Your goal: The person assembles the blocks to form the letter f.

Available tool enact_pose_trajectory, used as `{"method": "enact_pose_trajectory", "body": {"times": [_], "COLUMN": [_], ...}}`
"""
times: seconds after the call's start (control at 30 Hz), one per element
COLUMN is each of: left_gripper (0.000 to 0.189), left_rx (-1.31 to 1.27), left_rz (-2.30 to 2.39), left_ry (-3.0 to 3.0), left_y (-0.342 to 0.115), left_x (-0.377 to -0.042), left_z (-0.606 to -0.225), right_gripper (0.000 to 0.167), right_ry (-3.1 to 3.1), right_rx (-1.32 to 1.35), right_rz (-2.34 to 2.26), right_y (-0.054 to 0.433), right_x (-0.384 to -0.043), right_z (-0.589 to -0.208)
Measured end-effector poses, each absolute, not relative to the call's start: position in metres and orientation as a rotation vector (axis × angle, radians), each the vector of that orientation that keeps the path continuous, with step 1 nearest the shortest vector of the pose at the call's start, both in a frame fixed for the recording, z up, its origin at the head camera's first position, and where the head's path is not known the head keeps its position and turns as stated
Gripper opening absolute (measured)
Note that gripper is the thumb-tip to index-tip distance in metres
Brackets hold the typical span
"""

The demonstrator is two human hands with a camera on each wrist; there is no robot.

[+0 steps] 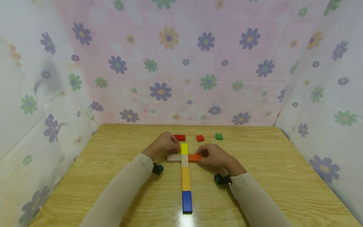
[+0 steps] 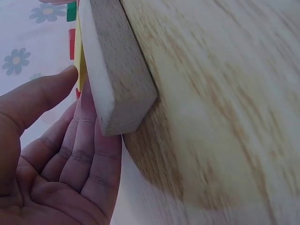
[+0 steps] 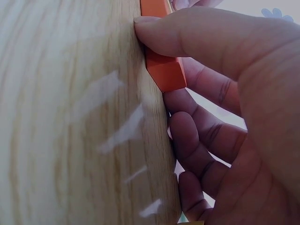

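My right hand (image 1: 214, 155) pinches the outer end of an orange block (image 1: 194, 158), thumb on its near side and fingers on its far side, as the right wrist view shows (image 3: 166, 75). The block's inner end meets a striped wooden piece (image 1: 185, 160) in a column of blocks. My left hand (image 1: 166, 142) is beside the yellow block (image 1: 184, 148) that tops this column, its thumb and fingertips right at the yellow edge. Nearer to me, a pale wooden block (image 1: 174, 158) lies across to the column's left. In the left wrist view, extended fingers (image 2: 86, 140) pass behind that pale block (image 2: 124, 70).
Below the striped piece, the column runs on with an amber block (image 1: 185, 178) and a blue block (image 1: 187, 201). Farther back lie a red block (image 1: 180, 137), a small red piece (image 1: 200, 138) and a small green piece (image 1: 219, 136). Flowered cloth (image 1: 187, 63) walls the wooden table (image 1: 269, 176).
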State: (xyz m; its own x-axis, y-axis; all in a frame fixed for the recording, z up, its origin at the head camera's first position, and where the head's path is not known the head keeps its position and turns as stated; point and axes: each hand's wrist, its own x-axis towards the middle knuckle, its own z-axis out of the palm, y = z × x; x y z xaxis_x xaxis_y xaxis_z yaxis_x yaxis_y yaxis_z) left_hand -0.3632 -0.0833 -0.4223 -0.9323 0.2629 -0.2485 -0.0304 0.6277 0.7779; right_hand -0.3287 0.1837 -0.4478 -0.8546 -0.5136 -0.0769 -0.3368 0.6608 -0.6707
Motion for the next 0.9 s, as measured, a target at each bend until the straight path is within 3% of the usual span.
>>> {"method": "enact_pose_trajectory", "body": {"times": [0.9], "left_gripper": [0.029], "left_rx": [0.286], "left_rz": [1.279], "left_ry": [2.447], "left_y": [-0.104], "left_x": [-0.355], "left_z": [-0.431], "right_gripper": [0.025], "right_ry": [2.612], "right_rx": [-0.691], "right_rz": [-0.997], "right_y": [0.184], "right_x": [-0.327], "right_z": [-0.446]}}
